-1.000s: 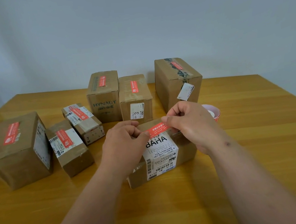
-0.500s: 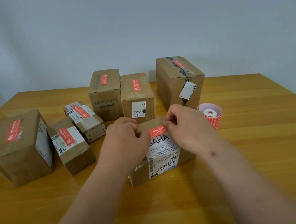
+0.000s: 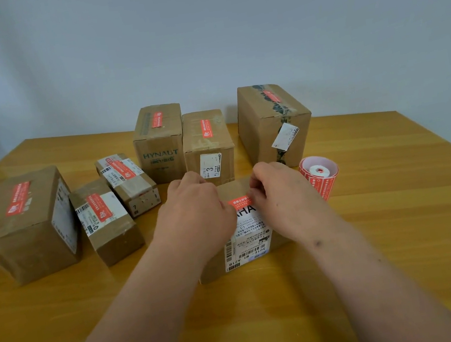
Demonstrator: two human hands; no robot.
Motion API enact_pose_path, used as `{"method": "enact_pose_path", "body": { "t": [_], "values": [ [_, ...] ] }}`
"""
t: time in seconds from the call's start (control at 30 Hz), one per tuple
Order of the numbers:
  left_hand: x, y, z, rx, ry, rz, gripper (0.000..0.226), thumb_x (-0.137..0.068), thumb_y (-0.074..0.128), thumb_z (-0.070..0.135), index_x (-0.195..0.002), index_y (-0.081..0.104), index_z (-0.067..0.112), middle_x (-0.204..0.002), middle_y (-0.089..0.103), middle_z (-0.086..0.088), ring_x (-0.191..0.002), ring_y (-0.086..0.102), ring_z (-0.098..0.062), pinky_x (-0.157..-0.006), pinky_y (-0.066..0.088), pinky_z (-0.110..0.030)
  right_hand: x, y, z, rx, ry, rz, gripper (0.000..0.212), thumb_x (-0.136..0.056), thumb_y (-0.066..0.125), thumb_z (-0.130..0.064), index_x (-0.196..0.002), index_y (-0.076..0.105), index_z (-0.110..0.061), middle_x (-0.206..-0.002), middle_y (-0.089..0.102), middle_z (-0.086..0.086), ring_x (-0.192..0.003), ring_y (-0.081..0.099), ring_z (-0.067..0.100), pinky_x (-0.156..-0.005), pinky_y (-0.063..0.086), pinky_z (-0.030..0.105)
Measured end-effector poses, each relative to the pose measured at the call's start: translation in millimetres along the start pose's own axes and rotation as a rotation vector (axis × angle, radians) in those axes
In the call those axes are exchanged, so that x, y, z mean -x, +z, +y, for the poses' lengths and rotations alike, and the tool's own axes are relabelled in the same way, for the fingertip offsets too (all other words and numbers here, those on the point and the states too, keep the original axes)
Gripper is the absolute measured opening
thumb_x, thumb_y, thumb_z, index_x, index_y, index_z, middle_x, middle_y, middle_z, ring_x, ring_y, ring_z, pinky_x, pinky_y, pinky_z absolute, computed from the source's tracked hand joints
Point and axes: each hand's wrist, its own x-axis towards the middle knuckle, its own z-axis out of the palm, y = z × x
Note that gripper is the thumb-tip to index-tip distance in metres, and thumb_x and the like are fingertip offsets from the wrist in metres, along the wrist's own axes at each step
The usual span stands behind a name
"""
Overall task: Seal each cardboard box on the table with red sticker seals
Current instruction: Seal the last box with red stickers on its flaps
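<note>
**Red seal held over the near box**

The seal point(image 3: 240, 201) lies across the top of the near box point(image 3: 245, 244), just above its white label point(image 3: 247, 234), at the tabletop's middle front. My left hand point(image 3: 194, 208) pinches the seal's left end and my right hand point(image 3: 278, 195) pinches its right end, fingers of both curled down onto the box top; each grip is narrow, closed on the sticker. Whether the seal is fully stuck down I cannot tell.

Just right of my right hand stands the sticker roll point(image 3: 319, 175), on its side with the white core facing me. Behind it is a tall box point(image 3: 270, 125) with dark tape and a red seal on top. Behind my hands, two boxes stand side by side, the HYNAUT box point(image 3: 160, 151) and a plain one point(image 3: 208, 144), each sealed in red. To the left sit two small boxes point(image 3: 108, 222) point(image 3: 128, 183) and a large box point(image 3: 23, 226), all bearing red seals. Everything rests on the wooden tabletop point(image 3: 405, 231).
</note>
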Motion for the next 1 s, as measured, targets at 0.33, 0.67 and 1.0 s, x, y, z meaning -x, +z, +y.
{"method": "enact_pose_path", "body": {
  "t": [0.33,0.67,1.0],
  "values": [
    [-1,3,-2,-0.03,0.028,0.014,0.025,-0.093,0.048,0.034,-0.095,0.064,0.016,-0.118,0.046,0.0,-0.105,0.043,-0.015,-0.091,0.043,-0.028,-1,4,4,0.034,-0.022,0.025,0.012,-0.094,0.056,-0.029,-0.088,0.05,-0.021,-0.09,0.047,-0.002,-0.082,0.048,0.016,-0.07,0.041,0.028],
    [-5,6,-19,0.059,-0.017,0.012,0.019,-0.089,0.058,0.039,-0.088,0.059,0.019,-0.115,0.045,0.003,-0.103,0.046,-0.013,-0.087,0.044,-0.026,0,3,4,-0.026,0.042,0.029,0.016,-0.092,0.061,-0.032,-0.101,0.052,-0.023,-0.099,0.045,-0.006,-0.091,0.05,0.014,-0.074,0.04,0.024],
    [-7,19,-26,0.374,-0.123,0.091,0.013,-0.089,0.061,0.022,-0.091,0.048,0.026,-0.107,0.042,0.006,-0.103,0.045,-0.015,-0.08,0.043,-0.025,-5,5,13,-0.08,0.222,0.02,0.029,-0.097,0.046,-0.026,-0.125,0.052,-0.022,-0.131,0.049,0.003,-0.12,0.041,0.025,-0.103,0.035,0.039]
  ]
}}
